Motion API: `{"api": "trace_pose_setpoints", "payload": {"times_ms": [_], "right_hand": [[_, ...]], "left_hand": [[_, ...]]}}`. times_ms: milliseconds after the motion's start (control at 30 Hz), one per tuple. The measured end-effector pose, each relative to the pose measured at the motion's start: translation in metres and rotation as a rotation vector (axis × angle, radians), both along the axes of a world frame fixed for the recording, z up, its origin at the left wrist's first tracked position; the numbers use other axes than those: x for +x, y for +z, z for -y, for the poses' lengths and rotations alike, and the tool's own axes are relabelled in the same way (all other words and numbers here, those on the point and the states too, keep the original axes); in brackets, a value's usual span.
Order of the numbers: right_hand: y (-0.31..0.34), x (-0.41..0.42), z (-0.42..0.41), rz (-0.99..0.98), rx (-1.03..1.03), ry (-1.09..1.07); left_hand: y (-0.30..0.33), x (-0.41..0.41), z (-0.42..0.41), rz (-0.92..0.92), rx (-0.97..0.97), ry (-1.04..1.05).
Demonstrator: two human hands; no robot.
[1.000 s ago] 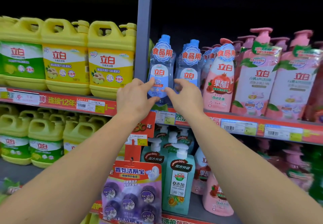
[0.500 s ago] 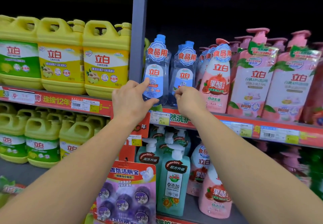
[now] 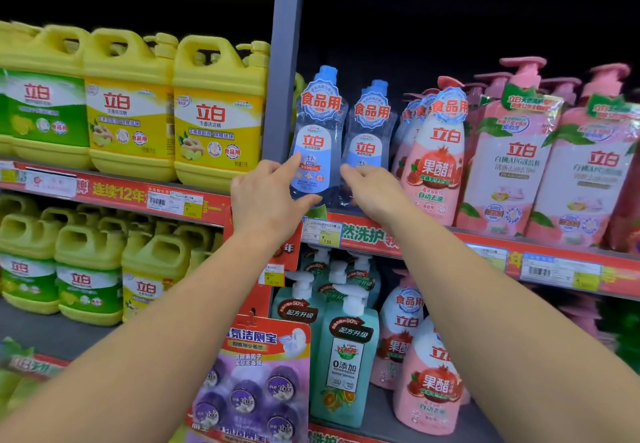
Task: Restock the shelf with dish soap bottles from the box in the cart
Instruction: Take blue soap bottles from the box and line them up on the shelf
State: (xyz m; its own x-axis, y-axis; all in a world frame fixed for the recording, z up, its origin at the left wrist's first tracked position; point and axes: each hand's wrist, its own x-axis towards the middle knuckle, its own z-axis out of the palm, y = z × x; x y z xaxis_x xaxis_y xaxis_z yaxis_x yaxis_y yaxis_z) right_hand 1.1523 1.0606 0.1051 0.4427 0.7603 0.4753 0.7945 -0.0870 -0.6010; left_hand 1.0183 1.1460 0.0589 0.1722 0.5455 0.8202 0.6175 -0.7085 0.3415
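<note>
A person's two bare hands work at the front edge of a supermarket shelf (image 3: 381, 235), straightening clear blue-capped dish soap bottles against the grey upright post (image 3: 282, 62). The left hand (image 3: 266, 200) cups the lower body of the front dish soap bottle (image 3: 317, 138), index finger up along its left side and thumb hooked under its base, so it is grasping that bottle rather than merely touching it. The right hand (image 3: 372, 190) reaches to the foot of the second dish soap bottle (image 3: 370, 127) just to the right, fingertips at its lower label; whether it pinches the bottle or only nudges it cannot be told from here. Beyond the right hand stands a pink pomegranate soap bottle (image 3: 436, 158), close against the blue pair, with taller pink pump bottles (image 3: 502, 165) further out. Past the left hand, on the other side of the post, yellow detergent jugs (image 3: 214, 113) fill the neighbouring bay; below both wrists sit teal pump bottles (image 3: 343, 366) and a hanging pack of purple toilet cleaner blocks (image 3: 256, 383). The box and cart are out of view. The step appears to be facing up: it would go best with each bottle turned label-forward, drawn level with the shelf lip, kept upright and low-held so the tall narrow bodies do not tip into the pink row.
</note>
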Motion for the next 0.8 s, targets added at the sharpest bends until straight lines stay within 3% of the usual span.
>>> {"api": "trace_pose_setpoints", "payload": {"times_ms": [200,433,800], "right_hand": [[-0.008,-0.013,-0.014,-0.021,0.026,0.015],[0.0,0.013,0.013,0.025,0.026,-0.052],[-0.001,0.013,0.019,0.122,0.107,-0.148]], "left_hand": [[0.002,-0.002,0.006,0.024,-0.075,-0.008],[-0.013,0.008,0.01,-0.094,0.047,-0.053],[-0.006,0.025,0.01,-0.072,0.016,-0.337]]}}
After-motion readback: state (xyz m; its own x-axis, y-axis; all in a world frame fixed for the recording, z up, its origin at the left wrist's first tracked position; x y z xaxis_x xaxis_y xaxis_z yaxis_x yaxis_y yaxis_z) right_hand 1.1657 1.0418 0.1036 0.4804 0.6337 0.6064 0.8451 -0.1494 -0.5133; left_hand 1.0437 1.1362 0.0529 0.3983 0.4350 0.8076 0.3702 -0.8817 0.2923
